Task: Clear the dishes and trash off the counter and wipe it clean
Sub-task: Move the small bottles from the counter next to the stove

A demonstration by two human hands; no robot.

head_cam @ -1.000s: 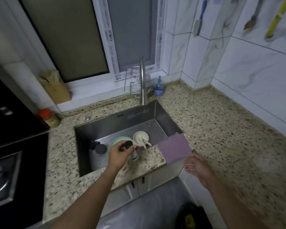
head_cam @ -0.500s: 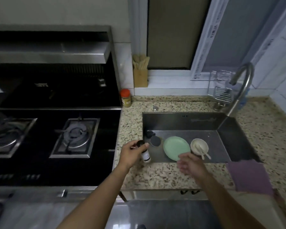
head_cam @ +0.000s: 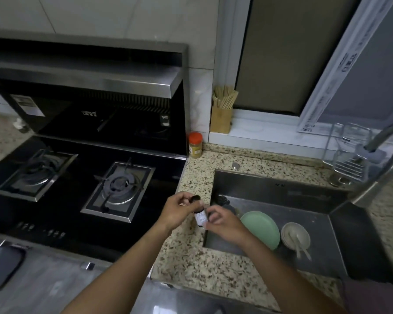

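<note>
Bottle: small dark-capped bottle (head_cam: 199,214) with a white label is hanging, slightly tilted, over the speckled worktop (head_cam: 191,264) just left of the sink (head_cam: 281,189), held by both hands.
Left hand: left hand (head_cam: 178,211) is gripping the bottle's upper part, fingers curling round the neck below the cap.
Right hand: right hand (head_cam: 224,223) is pinching the bottle's lower body, fingers curling against the label, reaching across the sink's left edge.
Green plate: green plate (head_cam: 260,228) is lying inside the sink, near its front left corner, partly hidden by the right wrist.
Bowl: pale bowl (head_cam: 286,230) is sitting in the sink just right of the plate, touching it, with pale spoons (head_cam: 302,249) resting in it and sticking out toward the front.
Faucet: curved metal faucet (head_cam: 382,168) is rising at the sink's back right, a wire rack (head_cam: 349,157) standing beside it.
Jar: orange-lidded jar (head_cam: 195,145) is standing behind the sink's left side, against the wall.
Hob: black gas hob (head_cam: 77,184) is lying well left of the sink.
Cloth: purplish cloth (head_cam: 372,299) is draping at the sink's front right corner; its detail is too dark to tell.
</note>
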